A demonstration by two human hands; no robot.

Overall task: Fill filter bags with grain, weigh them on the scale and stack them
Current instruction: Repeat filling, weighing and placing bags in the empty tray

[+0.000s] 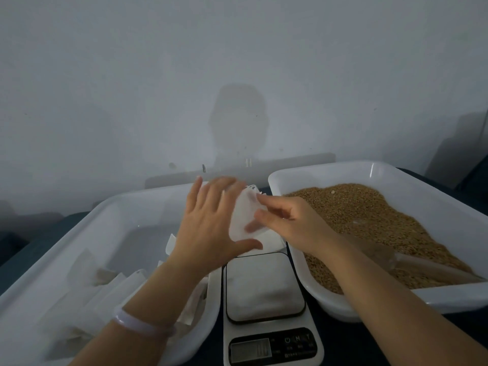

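As laid out L to R, w/ step in hand judged as opening an empty bag ahead of filling:

1. Large white rectangular plastic tray (118, 204), far L; loose flat empty white paper bags (111, 291) heaped at near end.
2. Left hand (208, 228), pale bangle (142, 326) on wrist; fingers straight, spread, blurred, against bag's L side, thumb under its lower edge.
3. Small white translucent filter bag (243, 217), held up in air betw. both hands, above gap betw. trays, beyond scale; looks empty.
4. White digital kitchen scale (264, 336), centre, near edge; pale soft shape on platform, poss. a bag, can't tell; display unreadable.
5. Right hand (287, 223); thumb & forefinger pinching bag's R edge, other fingers curled.
6. Second white plastic tray (324, 169), R, holding golden-brown grain (383, 207); clear plastic scoop (427, 268) lying in grain, untouched.

Next, prob.: mouth spread wide, one hand freed for scoop, bag kept upright over grain tray vs. spills.
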